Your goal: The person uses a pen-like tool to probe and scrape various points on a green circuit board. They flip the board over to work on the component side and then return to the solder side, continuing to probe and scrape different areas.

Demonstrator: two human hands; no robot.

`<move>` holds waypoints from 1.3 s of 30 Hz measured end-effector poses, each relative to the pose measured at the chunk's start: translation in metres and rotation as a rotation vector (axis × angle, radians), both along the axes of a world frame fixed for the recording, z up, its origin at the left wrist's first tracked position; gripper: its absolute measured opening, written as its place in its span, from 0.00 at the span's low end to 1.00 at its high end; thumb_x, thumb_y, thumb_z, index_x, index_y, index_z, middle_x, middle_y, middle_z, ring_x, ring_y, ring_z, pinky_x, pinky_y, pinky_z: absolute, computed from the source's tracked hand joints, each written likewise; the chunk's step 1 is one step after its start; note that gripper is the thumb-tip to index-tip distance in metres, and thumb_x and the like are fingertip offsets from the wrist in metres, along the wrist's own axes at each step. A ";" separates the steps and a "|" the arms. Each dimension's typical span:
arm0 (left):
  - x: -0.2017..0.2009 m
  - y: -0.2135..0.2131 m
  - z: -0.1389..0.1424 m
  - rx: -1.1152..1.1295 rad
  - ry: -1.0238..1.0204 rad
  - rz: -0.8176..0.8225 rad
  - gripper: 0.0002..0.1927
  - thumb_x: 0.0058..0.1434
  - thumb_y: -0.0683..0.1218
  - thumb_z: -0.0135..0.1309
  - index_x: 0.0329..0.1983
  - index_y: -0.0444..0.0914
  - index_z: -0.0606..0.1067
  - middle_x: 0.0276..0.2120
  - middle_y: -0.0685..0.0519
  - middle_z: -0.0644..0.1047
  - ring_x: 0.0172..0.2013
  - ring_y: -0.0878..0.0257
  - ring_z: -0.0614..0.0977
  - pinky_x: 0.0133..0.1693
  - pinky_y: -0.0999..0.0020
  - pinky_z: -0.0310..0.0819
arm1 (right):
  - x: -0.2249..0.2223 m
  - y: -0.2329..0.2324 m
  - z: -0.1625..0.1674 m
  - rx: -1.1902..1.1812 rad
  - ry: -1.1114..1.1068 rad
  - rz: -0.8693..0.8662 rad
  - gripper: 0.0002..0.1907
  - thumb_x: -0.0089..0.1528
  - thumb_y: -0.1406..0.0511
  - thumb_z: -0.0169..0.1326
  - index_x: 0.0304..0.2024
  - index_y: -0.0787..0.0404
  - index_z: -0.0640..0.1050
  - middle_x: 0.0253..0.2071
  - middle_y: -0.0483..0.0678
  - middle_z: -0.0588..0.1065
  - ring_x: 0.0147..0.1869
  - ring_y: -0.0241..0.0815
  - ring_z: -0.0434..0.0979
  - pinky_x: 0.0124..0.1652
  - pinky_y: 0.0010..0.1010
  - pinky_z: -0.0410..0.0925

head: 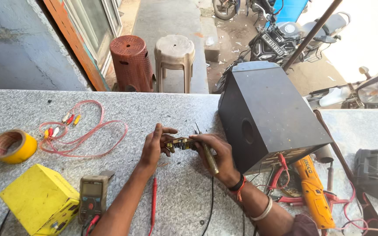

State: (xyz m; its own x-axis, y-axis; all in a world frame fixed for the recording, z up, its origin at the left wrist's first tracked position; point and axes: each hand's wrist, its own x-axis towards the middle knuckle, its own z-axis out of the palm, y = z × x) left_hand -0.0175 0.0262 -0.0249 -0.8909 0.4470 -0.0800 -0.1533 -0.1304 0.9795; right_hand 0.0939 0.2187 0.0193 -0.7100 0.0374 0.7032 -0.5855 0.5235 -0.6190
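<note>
A small brownish circuit board [181,143] is held between both hands above the grey speckled stone counter [154,113].

The left hand [154,146] is closed on the board's left end, thumb and fingers pinched around it; the right hand [215,153] is closed on the right end, and a slim yellow-handled tool [210,162] is also gripped in it, slanting down toward the wrist; the board's long axis is laid left to right between the two grips, so neither hand is nearer; just right of the right hand a black wooden speaker box [270,113] is tipped on the counter; a red probe lead [153,201] is laid below the left forearm, a grey multimeter [92,196] and a yellow metal box [40,199] further left; a roll of yellow tape [12,146] and a coil of pink cable [84,131] are kept well apart.
</note>
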 end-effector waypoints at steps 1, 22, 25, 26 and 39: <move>0.001 0.000 0.000 -0.015 0.009 -0.025 0.38 0.70 0.69 0.33 0.50 0.33 0.79 0.29 0.49 0.81 0.23 0.66 0.81 0.23 0.74 0.74 | 0.001 -0.001 0.000 0.000 -0.004 0.019 0.16 0.63 0.77 0.60 0.52 0.61 0.80 0.45 0.49 0.82 0.47 0.38 0.84 0.46 0.28 0.76; 0.001 -0.007 -0.005 -0.125 0.069 -0.164 0.41 0.53 0.46 0.69 0.70 0.45 0.66 0.50 0.47 0.75 0.48 0.58 0.80 0.47 0.72 0.85 | -0.008 0.024 -0.007 -0.397 -0.345 0.076 0.22 0.76 0.60 0.54 0.68 0.64 0.67 0.61 0.55 0.78 0.63 0.44 0.80 0.57 0.29 0.74; 0.000 -0.007 -0.001 -0.218 0.163 -0.047 0.33 0.57 0.43 0.64 0.67 0.44 0.71 0.48 0.51 0.76 0.42 0.64 0.80 0.44 0.72 0.84 | -0.011 0.027 -0.005 -0.411 -0.437 0.084 0.32 0.72 0.60 0.54 0.74 0.61 0.61 0.68 0.55 0.72 0.63 0.44 0.76 0.55 0.31 0.73; 0.000 -0.006 0.000 -0.252 0.204 -0.022 0.31 0.58 0.41 0.64 0.67 0.43 0.72 0.47 0.51 0.76 0.39 0.65 0.79 0.42 0.73 0.83 | -0.012 0.025 -0.005 -0.351 -0.371 0.122 0.36 0.69 0.59 0.57 0.74 0.62 0.57 0.69 0.56 0.68 0.65 0.44 0.73 0.55 0.32 0.73; 0.005 -0.008 0.008 -0.641 0.436 0.008 0.23 0.56 0.44 0.62 0.56 0.36 0.75 0.32 0.52 0.80 0.30 0.65 0.82 0.35 0.69 0.78 | -0.020 0.024 -0.021 -0.485 -0.473 0.083 0.13 0.72 0.66 0.51 0.56 0.63 0.66 0.49 0.49 0.78 0.44 0.37 0.81 0.40 0.25 0.71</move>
